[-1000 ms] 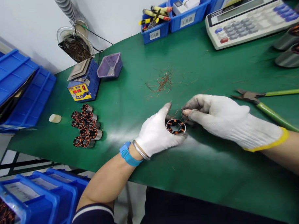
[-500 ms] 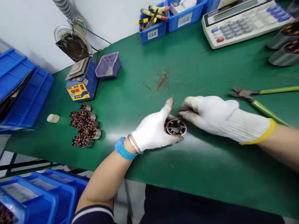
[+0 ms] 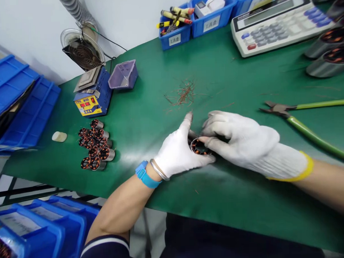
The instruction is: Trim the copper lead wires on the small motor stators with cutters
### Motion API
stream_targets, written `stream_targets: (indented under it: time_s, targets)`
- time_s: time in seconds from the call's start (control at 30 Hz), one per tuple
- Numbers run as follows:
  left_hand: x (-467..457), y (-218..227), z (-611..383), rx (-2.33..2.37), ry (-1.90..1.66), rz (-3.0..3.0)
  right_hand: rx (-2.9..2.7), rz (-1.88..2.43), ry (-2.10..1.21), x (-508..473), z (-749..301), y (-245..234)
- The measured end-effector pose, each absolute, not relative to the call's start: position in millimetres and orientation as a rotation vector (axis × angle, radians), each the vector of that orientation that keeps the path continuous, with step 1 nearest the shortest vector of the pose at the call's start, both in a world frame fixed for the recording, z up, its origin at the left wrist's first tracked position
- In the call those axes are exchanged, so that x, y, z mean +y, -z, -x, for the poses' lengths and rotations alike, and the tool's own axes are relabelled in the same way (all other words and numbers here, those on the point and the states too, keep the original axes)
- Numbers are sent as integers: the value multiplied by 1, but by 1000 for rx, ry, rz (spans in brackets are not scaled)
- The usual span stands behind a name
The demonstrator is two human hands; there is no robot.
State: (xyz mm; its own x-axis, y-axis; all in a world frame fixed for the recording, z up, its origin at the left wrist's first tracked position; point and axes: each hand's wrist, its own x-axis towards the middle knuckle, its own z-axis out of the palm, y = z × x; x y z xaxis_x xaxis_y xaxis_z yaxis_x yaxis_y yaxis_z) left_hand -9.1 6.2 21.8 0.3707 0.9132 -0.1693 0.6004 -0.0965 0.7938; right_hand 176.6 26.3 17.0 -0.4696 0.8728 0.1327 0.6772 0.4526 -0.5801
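Observation:
My left hand [image 3: 177, 149], in a white glove with grey fingertips, is closed around a motor stator [image 3: 200, 151], a metal ring lined with copper windings. It stands on the green table with its round opening facing up. My right hand [image 3: 240, 141], gloved too, has its fingers curled together at the stator's right rim. One of its fingertips lies over the top edge and hides part of the windings. Anything pinched between those fingers is hidden. To the right lie pliers [image 3: 281, 109] with green handles, apart from the hand.
A cluster of stators [image 3: 95, 146] stands left, near a blue solder pot [image 3: 93, 94] and a purple tray [image 3: 123, 75]. Behind my hands lies a heap of wire clippings [image 3: 184, 92]. Blue tool bins [image 3: 174, 40] and a calculator [image 3: 281, 23] are at the back; larger stators [image 3: 326, 65] stand right.
My right hand has moved left onto the stator's rim, and its fingertip now covers part of the opening. My left hand keeps its hold, with its raised finger shifted slightly left.

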Motion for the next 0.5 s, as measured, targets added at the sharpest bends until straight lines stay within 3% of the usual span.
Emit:
stream_targets:
  time_s: [0.3,0.5]
  targets:
    - [9,-23,13,1267,-449,-1892,-2397,1993,-615,11,-194,-25]
    - [12,-24,20,1256,-459,-1948,-2330,1696,-445,4,-202,-26]
